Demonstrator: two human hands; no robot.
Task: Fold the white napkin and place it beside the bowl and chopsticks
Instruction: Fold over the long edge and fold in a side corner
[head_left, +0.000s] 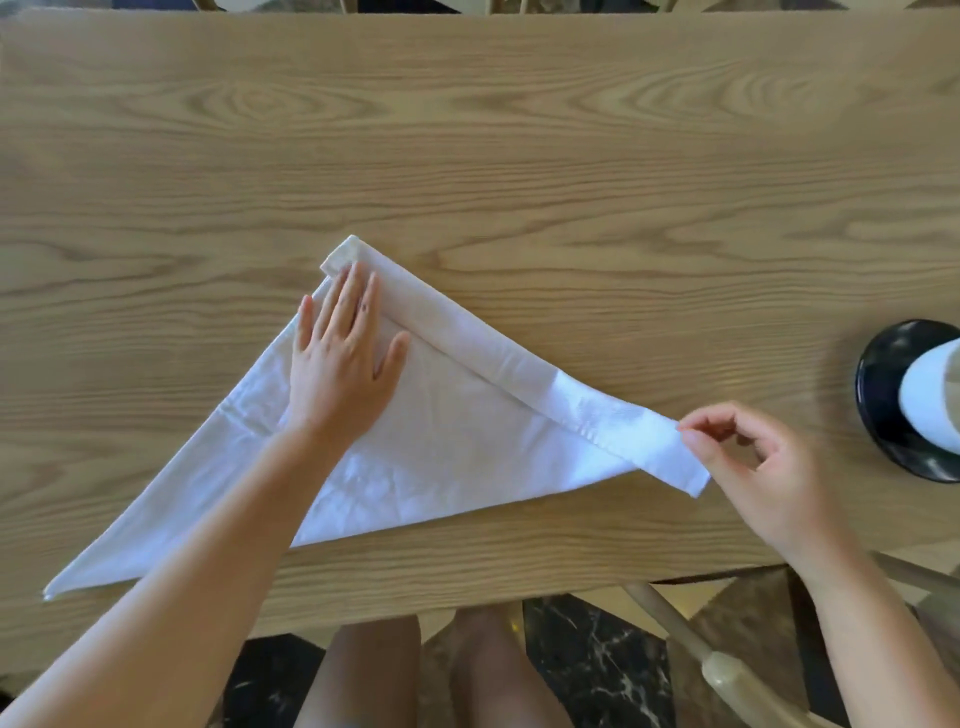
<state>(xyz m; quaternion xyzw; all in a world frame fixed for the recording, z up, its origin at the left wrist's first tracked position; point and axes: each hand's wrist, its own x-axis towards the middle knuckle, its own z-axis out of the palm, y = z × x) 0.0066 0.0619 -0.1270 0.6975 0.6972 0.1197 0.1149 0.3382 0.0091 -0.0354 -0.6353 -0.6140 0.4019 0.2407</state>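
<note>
The white napkin (457, 436) lies on the wooden table (519, 156) as a large triangle, with a narrow band folded over along its long upper-right edge. My left hand (343, 358) presses flat on the cloth near the band's upper end, fingers spread. My right hand (748, 457) pinches the band's lower right end between thumb and forefinger. A dark bowl (883, 395) sits at the right edge, with a white object (935, 400) in it, partly cut off. No chopsticks are in view.
The table's near edge runs just below the napkin's lower tip. Below it are my knees, a dark marble floor and a wooden chair frame (727, 670) at lower right. Chair backs show past the far edge.
</note>
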